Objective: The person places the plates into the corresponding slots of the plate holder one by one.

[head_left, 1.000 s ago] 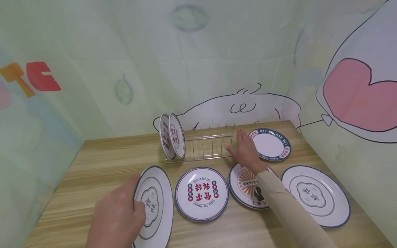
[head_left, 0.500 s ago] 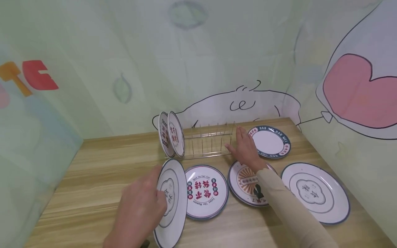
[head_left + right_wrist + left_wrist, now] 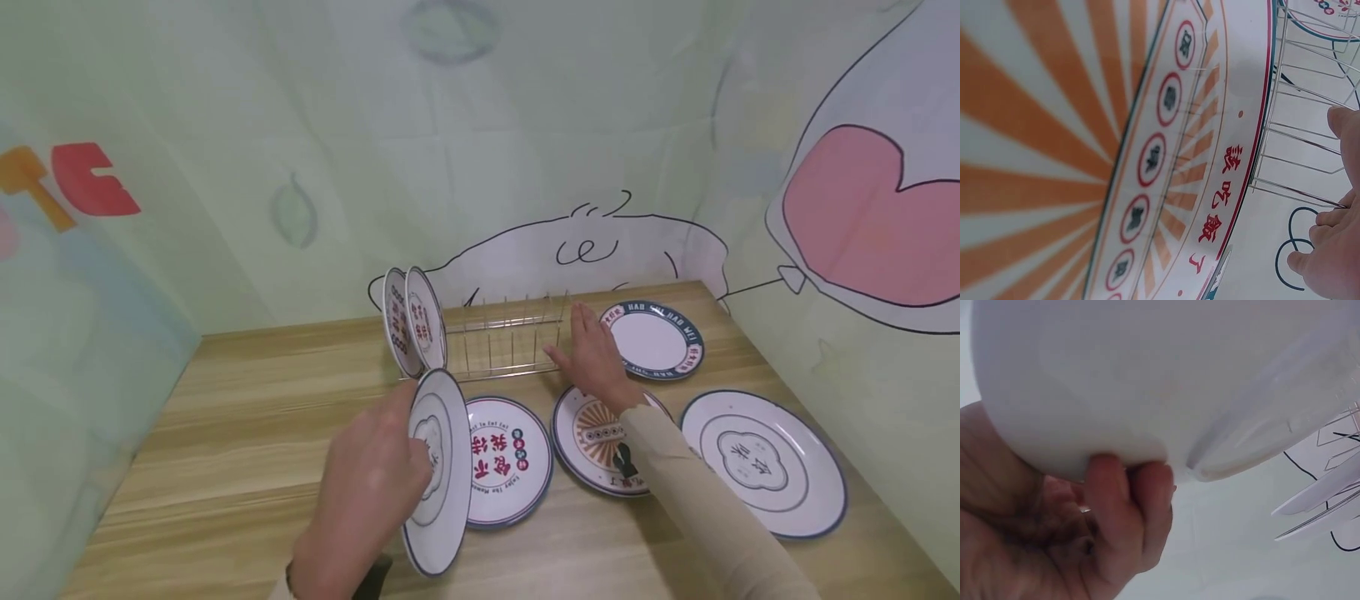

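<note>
My left hand (image 3: 367, 483) grips a white plate (image 3: 446, 471) with a dark blue rim, held on edge above the table's front. In the left wrist view, curled fingers (image 3: 1113, 512) press its pale underside. A wire dish rack (image 3: 510, 372) stands at the back, with two printed plates upright in its left end: an outer plate (image 3: 396, 325) and an inner plate (image 3: 426, 321). At the rack's right end rests my right hand (image 3: 596, 362), fingers fairly straight and thumb apart. The right wrist view shows that hand (image 3: 1335, 244) against the end wires.
Several plates lie flat: one with red lettering (image 3: 498, 467), one with orange rays (image 3: 596, 442) beneath my right forearm, a large one (image 3: 757, 462) at right, and a blue-rimmed one (image 3: 652, 342) beside the rack. A printed cloth wall (image 3: 337, 167) borders the wooden table (image 3: 247, 417).
My left hand has carried its plate rightward and toward the rack, now overlapping the red-lettered plate in view. The right hand has stayed at the rack's end.
</note>
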Demonstrator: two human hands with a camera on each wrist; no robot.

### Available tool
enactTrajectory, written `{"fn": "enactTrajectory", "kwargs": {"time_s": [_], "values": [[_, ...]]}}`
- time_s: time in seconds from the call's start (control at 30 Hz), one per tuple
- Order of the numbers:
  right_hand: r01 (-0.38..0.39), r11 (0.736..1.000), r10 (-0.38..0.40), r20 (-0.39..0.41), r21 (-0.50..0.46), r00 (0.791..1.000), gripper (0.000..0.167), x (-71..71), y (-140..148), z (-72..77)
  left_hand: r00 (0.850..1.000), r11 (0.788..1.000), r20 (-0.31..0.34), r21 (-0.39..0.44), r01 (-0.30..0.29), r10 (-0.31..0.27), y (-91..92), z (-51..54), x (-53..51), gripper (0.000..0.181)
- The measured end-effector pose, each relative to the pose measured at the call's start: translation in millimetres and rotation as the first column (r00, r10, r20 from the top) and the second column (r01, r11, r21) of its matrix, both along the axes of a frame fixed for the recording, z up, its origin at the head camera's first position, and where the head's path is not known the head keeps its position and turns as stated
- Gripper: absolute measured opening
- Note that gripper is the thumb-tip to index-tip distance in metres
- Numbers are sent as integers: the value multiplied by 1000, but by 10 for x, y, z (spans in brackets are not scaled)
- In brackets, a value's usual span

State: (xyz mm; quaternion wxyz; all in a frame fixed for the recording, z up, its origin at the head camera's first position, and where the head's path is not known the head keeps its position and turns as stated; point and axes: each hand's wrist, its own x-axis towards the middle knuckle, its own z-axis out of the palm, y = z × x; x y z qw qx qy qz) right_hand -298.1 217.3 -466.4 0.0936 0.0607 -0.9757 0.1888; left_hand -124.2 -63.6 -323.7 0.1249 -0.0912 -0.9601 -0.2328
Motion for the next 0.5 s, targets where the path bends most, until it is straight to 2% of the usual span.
{"fn": "enactTrajectory", "kwargs": {"time_s": [0.27,0.5], "values": [[1,1000,-1,2,-3,1000,89,2,1,7,998,999,-57,-50,7,-10,85,-11,-158,52],[1,1000,-1,3,-8,1000,88,8,-2,12,1000,998,-17,-59,-3,2,148,-3,-325,56]]}}
